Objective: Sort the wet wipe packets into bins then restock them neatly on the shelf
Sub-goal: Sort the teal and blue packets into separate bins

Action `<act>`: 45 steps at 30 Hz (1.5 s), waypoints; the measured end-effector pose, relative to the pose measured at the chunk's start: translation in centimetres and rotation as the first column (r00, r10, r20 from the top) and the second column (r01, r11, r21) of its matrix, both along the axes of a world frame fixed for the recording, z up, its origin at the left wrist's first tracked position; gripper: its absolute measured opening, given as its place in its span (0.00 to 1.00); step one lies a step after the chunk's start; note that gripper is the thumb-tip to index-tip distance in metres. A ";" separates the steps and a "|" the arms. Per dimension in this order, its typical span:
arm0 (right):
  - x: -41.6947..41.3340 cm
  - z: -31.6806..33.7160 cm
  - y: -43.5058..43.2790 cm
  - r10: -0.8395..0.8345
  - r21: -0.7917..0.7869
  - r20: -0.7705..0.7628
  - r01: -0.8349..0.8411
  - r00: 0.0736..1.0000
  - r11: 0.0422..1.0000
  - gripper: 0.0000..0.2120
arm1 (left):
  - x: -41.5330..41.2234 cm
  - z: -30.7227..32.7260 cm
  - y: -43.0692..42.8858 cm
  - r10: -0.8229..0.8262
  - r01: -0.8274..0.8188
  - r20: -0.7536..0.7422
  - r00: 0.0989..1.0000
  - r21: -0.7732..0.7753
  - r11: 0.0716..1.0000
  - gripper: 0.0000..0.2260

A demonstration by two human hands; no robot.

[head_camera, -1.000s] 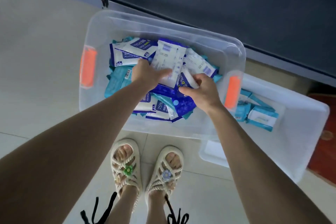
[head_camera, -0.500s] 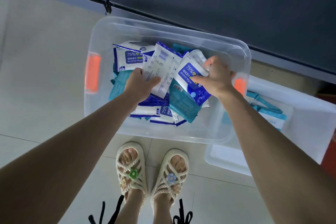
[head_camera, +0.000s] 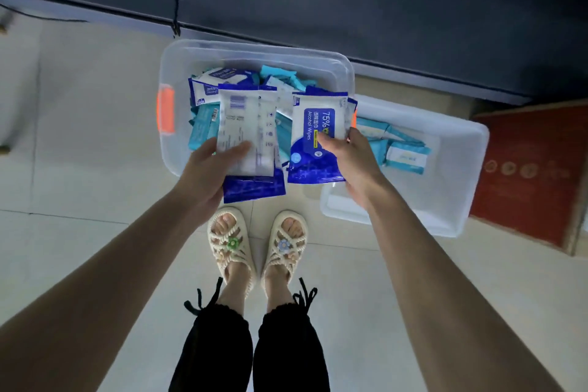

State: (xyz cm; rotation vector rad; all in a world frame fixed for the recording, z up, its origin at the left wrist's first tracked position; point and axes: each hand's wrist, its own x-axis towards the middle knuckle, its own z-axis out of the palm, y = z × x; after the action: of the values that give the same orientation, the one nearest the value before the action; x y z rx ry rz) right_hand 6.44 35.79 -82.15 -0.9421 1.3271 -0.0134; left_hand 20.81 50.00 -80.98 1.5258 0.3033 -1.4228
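The left hand [head_camera: 210,175] pinches a blue-and-white packet [head_camera: 251,124] by its near end, thumb on top, barcode side up, over the near edge of the clear bin [head_camera: 254,51]. The right hand [head_camera: 353,165] grips a second packet [head_camera: 313,149], "75% Alcohol Wipes" face up, over the bin's near right corner. Both long axes run away from the person, dark-blue ends nearest. Teal packets [head_camera: 404,153] lie in the second bin [head_camera: 461,169] to the right
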 end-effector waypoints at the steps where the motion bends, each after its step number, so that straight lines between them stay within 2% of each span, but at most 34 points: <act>1: -0.4 1.3 0.4 -0.020 0.012 0.037 0.020 0.999 1.000 0.10 | -0.3 1.7 0.4 0.001 -0.001 -0.007 1.000 -0.019 1.000 0.16; 5: -3.4 9.9 1.6 -0.048 0.019 0.126 0.045 0.991 0.999 0.10 | -2.4 10.9 1.7 -0.045 0.044 -0.004 0.999 -0.071 0.996 0.14; 10: -7.0 20.6 2.9 -0.098 0.022 0.181 0.096 0.979 0.995 0.06 | -5.0 21.7 1.9 -0.191 0.195 0.041 0.981 -0.114 0.974 0.18; 15: -11.6 29.3 3.1 -0.152 -0.088 0.154 0.167 0.976 0.982 0.07 | -9.5 29.4 -0.2 -0.293 0.316 0.197 0.936 -0.098 0.944 0.18; 19: -16.3 35.9 2.4 -0.222 -0.205 0.180 0.258 0.958 0.944 0.19 | -14.2 34.8 -3.0 -0.322 0.378 0.338 0.884 -0.112 0.919 0.11; 21: -19.0 38.8 1.6 -0.262 -0.244 0.210 0.310 0.942 0.919 0.19 | -17.0 37.1 -4.7 -0.327 0.412 0.390 0.861 -0.155 0.898 0.09; 24: -24.0 41.7 -0.3 -0.302 -0.273 0.229 0.358 0.926 0.893 0.17 | -22.1 39.9 -7.7 -0.316 0.451 0.500 0.806 -0.175 0.875 0.13; 27: -30.3 42.9 -3.1 -0.334 -0.291 0.218 0.388 0.917 0.874 0.15 | -28.0 41.1 -10.9 -0.330 0.479 0.516 0.790 -0.184 0.858 0.13; 31: -39.7 42.7 -7.5 -0.334 -0.299 0.200 0.382 0.921 0.874 0.17 | -37.1 40.8 -15.5 -0.343 0.451 0.440 0.830 -0.167 0.877 0.09; 35: -46.7 42.0 -11.6 -0.306 -0.281 0.144 0.335 0.941 0.899 0.19 | -44.4 40.0 -19.2 -0.374 0.455 0.417 0.829 -0.111 0.884 0.13; 37: -49.3 41.6 -13.6 -0.288 -0.276 0.123 0.312 0.950 0.909 0.19 | -46.7 39.3 -21.0 -0.432 0.507 0.464 0.773 -0.043 0.861 0.13; 39: -51.5 40.8 -15.8 -0.260 -0.288 0.079 0.272 0.962 0.918 0.19 | -48.5 38.1 -23.0 -0.507 0.587 0.529 0.680 0.022 0.809 0.16; 43: -55.0 38.6 -20.7 -0.134 -0.330 -0.053 0.109 0.990 0.938 0.15 | -50.6 35.9 -27.4 -0.606 0.694 0.599 0.523 0.113 0.711 0.18; 45: -56.2 37.3 -23.4 -0.077 -0.339 -0.119 0.032 0.990 0.940 0.14 | -51.3 34.6 -30.0 -0.634 0.724 0.603 0.483 0.132 0.677 0.19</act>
State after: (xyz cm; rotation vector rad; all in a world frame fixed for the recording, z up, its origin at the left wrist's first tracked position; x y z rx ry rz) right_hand -49.77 12.44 -44.80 -1.2113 1.5017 -0.2319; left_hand -30.48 20.02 -46.41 1.9936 -0.9149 -1.3626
